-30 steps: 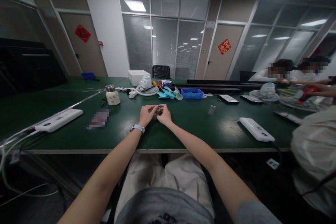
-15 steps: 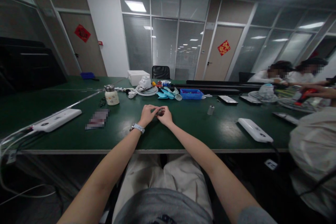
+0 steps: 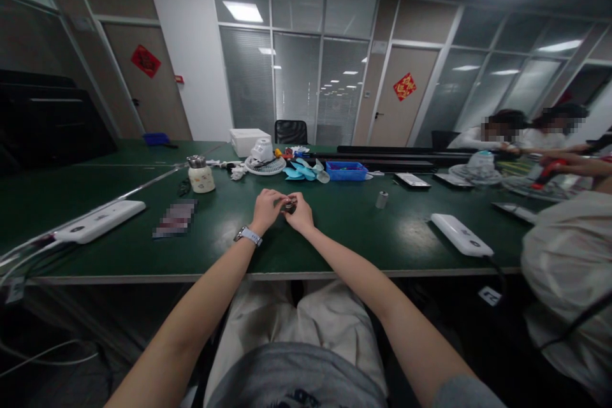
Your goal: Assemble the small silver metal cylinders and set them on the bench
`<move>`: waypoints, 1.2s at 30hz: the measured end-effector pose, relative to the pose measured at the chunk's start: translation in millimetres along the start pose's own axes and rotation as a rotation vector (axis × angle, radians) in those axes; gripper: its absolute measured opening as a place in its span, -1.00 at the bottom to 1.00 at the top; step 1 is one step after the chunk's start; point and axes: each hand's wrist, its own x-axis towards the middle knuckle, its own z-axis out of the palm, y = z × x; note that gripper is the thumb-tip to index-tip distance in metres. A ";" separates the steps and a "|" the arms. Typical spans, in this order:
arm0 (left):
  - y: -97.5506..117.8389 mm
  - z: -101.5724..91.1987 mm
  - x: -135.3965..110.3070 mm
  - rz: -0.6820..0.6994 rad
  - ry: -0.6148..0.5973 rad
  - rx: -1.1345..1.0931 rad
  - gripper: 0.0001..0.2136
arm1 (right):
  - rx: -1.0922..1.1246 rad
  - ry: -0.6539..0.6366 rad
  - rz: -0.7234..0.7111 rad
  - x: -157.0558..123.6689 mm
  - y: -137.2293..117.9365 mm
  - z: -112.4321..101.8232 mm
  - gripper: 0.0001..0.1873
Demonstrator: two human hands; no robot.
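Both my hands meet over the middle of the green table [image 3: 335,236]. My left hand [image 3: 264,209], with a watch on its wrist, and my right hand [image 3: 300,213] are pinched together on a small dark part [image 3: 289,206] held between their fingertips. The part is too small to name. A small grey cylinder [image 3: 381,199] stands on the table to the right of my hands.
A cream flask [image 3: 200,174], a white fan base [image 3: 262,159], light blue fan blades [image 3: 303,171] and a blue tray [image 3: 347,171] lie beyond my hands. White power strips [image 3: 98,220] [image 3: 461,235] lie left and right. Other people work at the far right.
My hands stay together on the small part, with only slight shifts of the fingers. The view has drifted a little.
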 end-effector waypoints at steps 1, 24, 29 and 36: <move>0.3 -1.0 -0.3 0.008 -0.004 0.005 -0.79 | 0.005 -0.005 0.002 0.0 -0.1 -0.3 -0.52; 13.9 3.8 -5.9 0.075 0.163 0.090 -0.83 | -0.002 0.049 0.040 0.3 1.7 0.4 -0.49; -9.4 1.7 -3.7 -0.094 0.174 0.099 -0.89 | 0.015 0.084 0.116 1.8 6.7 -1.7 -0.45; -24.2 6.3 -6.7 -0.205 -0.122 0.023 -0.77 | 0.188 0.151 0.308 9.5 17.9 -10.2 -0.40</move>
